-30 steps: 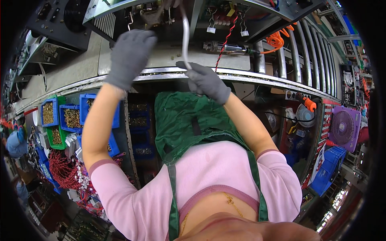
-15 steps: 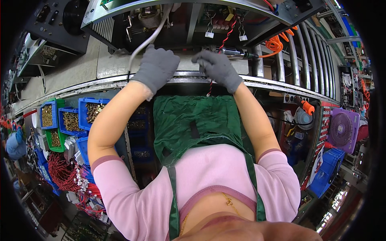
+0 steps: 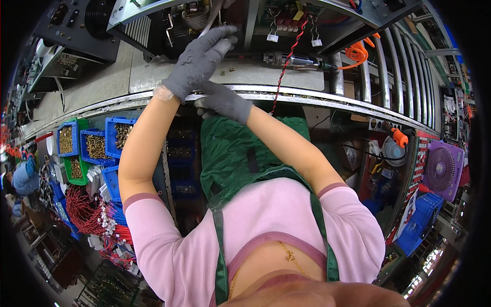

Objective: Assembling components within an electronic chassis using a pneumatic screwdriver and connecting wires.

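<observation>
My left hand (image 3: 197, 64), in a grey knit glove, reaches up to the open metal cabinet (image 3: 153, 13). Its fingers stretch toward the right, index finger and thumb apart. A pale thick cable (image 3: 213, 19) comes down from the cabinet and vanishes behind this hand; whether the palm touches it is hidden. Below the left wrist, at the bench edge, lies my gloved right hand (image 3: 229, 104). Its fingers are curled and point left, partly covered by the left wrist; what they hold does not show. A twisted red-and-black wire (image 3: 282, 71) hangs from the cabinet to the right.
A powered screwdriver (image 3: 294, 61) with an orange coiled hose (image 3: 356, 52) lies on the bench. Small brass-coloured screws (image 3: 230, 69) are beside it. Metal rollers (image 3: 376, 77) run off to the right. Blue bins (image 3: 95, 146) of screws and bundled red wires (image 3: 82, 215) sit left.
My left hand has moved up toward the cabinet, its fingers stretching out. My right hand has moved left and down from the screwdriver to beneath the left wrist. The cable's lower part is now hidden.
</observation>
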`<state>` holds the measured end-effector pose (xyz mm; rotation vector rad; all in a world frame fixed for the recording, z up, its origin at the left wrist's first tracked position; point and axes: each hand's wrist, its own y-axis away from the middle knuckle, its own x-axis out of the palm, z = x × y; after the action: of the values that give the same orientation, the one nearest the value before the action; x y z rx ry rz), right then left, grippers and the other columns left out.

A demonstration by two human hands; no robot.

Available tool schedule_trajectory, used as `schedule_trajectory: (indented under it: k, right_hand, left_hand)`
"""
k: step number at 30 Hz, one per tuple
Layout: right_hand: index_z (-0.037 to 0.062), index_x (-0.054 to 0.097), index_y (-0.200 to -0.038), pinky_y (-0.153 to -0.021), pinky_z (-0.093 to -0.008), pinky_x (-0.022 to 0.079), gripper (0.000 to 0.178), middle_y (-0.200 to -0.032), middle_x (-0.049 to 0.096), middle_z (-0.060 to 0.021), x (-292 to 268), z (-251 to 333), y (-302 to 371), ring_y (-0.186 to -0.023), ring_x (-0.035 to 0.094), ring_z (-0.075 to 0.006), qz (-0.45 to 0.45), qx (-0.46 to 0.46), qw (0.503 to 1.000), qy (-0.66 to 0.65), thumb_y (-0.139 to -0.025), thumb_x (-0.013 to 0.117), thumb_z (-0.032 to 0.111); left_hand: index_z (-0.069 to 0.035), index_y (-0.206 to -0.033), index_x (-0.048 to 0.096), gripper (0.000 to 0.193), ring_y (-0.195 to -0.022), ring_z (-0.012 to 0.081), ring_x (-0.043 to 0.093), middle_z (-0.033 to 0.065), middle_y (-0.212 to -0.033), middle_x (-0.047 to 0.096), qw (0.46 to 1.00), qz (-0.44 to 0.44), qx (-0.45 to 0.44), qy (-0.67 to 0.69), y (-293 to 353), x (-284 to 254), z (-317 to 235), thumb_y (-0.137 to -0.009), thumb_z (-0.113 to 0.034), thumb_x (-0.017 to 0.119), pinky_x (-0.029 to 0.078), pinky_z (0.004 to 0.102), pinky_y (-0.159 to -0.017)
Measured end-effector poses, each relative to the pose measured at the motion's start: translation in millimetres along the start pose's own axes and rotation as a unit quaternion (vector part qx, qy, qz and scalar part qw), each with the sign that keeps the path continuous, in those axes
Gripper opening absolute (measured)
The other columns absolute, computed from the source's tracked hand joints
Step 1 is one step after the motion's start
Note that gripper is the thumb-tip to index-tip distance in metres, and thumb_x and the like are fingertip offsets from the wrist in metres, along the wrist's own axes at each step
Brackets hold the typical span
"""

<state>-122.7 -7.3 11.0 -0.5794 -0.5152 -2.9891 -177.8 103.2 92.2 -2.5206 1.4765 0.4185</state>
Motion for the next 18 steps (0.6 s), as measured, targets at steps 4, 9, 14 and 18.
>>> schedule_trajectory:
  k: [4,9,14,18]
  right_hand:
    - [0.0051,0.049,-0.130,-0.061,-0.0258,0.052,0.047,-0.091,0.059,-0.0061,6.3,-22.5,-17.6,-0.069,0.058,-0.0107,0.060,0.039,0.995,0.065,-0.085,0.059,0.011]
    - [-0.0010,0.053,-0.112,-0.055,-0.0265,0.051,0.036,-0.089,0.060,-0.0086,19.7,-39.0,-18.8,-0.064,0.058,-0.0121,-0.168,-0.023,0.985,-0.039,-0.079,0.063,0.008]
    - [0.0009,0.054,-0.105,-0.056,-0.0265,0.051,0.026,-0.081,0.058,-0.0073,23.4,-21.3,-23.1,-0.065,0.057,-0.0124,-0.040,0.003,0.999,0.029,-0.084,0.059,0.014]
    - [0.0018,0.062,-0.097,-0.066,-0.0386,0.051,0.038,-0.076,0.062,-0.0127,-2.8,-4.3,15.8,-0.073,0.063,-0.0242,-0.029,0.031,0.938,0.343,-0.091,0.051,0.037]
  left_hand:
    - [-0.007,-0.135,0.045,0.041,-0.116,0.0212,0.054,0.0124,-0.127,0.054,0.999,-0.007,-0.013,0.042,-2.0,8.1,-3.8,-0.097,-0.022,0.046,0.045,0.0329,-0.096]
    - [-0.006,-0.135,0.045,0.041,-0.118,0.0216,0.053,0.0123,-0.128,0.053,0.993,-0.012,-0.043,0.113,1.2,9.6,-6.7,-0.097,-0.023,0.047,0.045,0.0330,-0.096]
    - [-0.007,-0.132,0.049,0.041,-0.118,0.0224,0.053,0.0112,-0.129,0.053,1.000,0.003,0.002,0.026,-1.5,10.3,-11.7,-0.094,-0.022,0.051,0.042,0.0360,-0.100]
    - [-0.013,-0.123,0.057,0.034,-0.108,0.0272,0.058,0.0124,-0.116,0.060,0.868,0.081,0.221,-0.438,9.7,3.1,2.7,-0.090,-0.022,0.054,0.036,0.0428,-0.105]
